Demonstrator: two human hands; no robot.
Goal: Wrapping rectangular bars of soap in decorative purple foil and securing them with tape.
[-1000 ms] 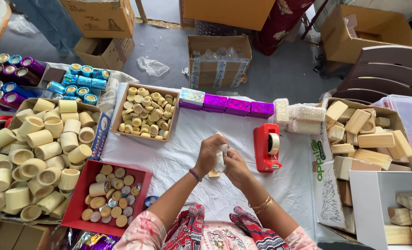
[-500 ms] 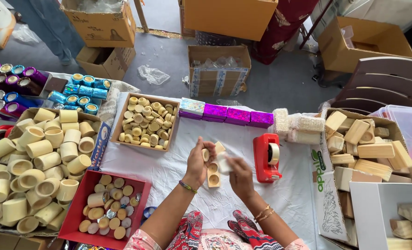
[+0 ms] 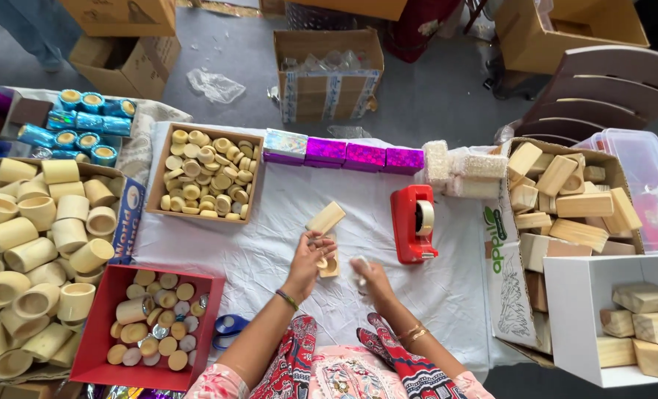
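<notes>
My left hand (image 3: pixel 308 260) rests on the white cloth (image 3: pixel 270 236), its fingers holding a small pale wooden block with round hollows (image 3: pixel 331 264). A plain oblong wooden block (image 3: pixel 325 218) lies just beyond it. My right hand (image 3: pixel 370 277) is a short way to the right, fingers pinched on a small whitish piece (image 3: pixel 360 262) that I cannot make out. A red tape dispenser (image 3: pixel 414 222) stands to the right of both hands.
Ahead are a cardboard tray of round wooden lids (image 3: pixel 160 188) and a row of purple glittery boxes (image 3: pixel 344 154). At the left are pale bamboo cups (image 3: pixel 33 244), blue tins (image 3: pixel 85 125) and a red tray of lids (image 3: pixel 92 325). Boxes of wooden blocks (image 3: pixel 565 199) stand right.
My hands have lowered and parted. The wooden block they held together now lies under my left hand, and my right hand has drawn away to the right. The camera has also moved closer.
</notes>
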